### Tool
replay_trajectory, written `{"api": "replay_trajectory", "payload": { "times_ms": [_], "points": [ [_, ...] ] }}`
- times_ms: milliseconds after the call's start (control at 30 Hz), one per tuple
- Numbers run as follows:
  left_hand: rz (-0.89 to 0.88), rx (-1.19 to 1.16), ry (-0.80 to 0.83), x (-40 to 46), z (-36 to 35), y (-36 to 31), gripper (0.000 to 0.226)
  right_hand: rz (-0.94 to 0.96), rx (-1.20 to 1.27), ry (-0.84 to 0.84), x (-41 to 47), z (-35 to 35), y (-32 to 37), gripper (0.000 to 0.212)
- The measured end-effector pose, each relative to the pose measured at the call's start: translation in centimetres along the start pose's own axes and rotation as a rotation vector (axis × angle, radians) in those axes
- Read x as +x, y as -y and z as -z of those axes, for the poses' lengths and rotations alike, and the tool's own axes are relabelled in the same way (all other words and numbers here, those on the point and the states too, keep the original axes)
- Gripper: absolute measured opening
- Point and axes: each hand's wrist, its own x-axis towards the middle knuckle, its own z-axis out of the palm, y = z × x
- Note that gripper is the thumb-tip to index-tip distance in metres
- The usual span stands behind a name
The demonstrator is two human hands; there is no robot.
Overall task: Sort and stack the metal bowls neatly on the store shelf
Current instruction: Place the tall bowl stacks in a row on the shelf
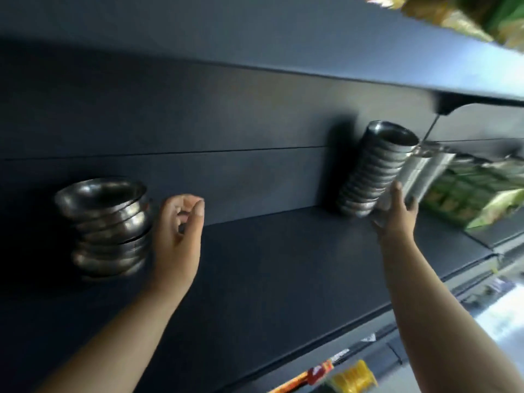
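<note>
Left hand (178, 236) raised just right of the short bowl stack (106, 226), fingers loosely curled, holding nothing. Right hand (397, 214) reaches farther, fingers spread against the base of the tall bowl stack (374, 168), which tilts on the shelf (269, 265).

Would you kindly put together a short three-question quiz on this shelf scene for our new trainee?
1. True or false: the left hand grips the short bowl stack.
2. Which stack is taller: A) the left one, B) the tall bowl stack on the right?
3. What does the right hand touch?

Key: 1 false, it is beside the stack, holding nothing. 2 B. 3 the tall stack's lower side, on the dark shelf.
</note>
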Motion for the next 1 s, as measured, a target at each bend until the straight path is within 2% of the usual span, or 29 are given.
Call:
{"api": "replay_trajectory", "payload": {
  "times_ms": [100, 200, 333, 500, 667, 800, 1000],
  "points": [
    [0.036, -0.022, 0.082, -0.5, -8.4, 0.3, 0.024, -0.047, -0.048, 0.077, 4.8, 2.1, 0.3, 0.078],
    [0.072, -0.034, 0.1, -0.6, -16.3, 0.2, 0.027, -0.055, -0.093, 0.142, 8.4, 3.6, 0.7, 0.09],
    [0.092, -0.009, 0.152, -0.3, -24.2, 0.0, 0.011, -0.048, -0.144, 0.198, 11.9, 4.7, 1.4, 0.087],
    [0.144, 0.088, 0.111, 0.0, -29.0, -0.8, 0.022, -0.044, -0.182, 0.244, 13.4, 4.9, 3.2, 0.086],
    [0.228, 0.151, 0.264, 2.0, -32.4, -1.0, 0.018, 0.008, -0.225, 0.307, 15.1, 4.5, 4.5, 0.078],
    [0.295, 0.16, 0.317, 3.0, -36.0, 0.0, 0.03, 0.005, -0.283, 0.39, 17.6, 4.9, 4.7, 0.079],
    [0.428, 0.098, 0.192, 2.6, -41.2, 2.0, 0.033, -0.039, -0.312, 0.568, 23.0, 5.9, 4.3, 0.077]
  ]
}}
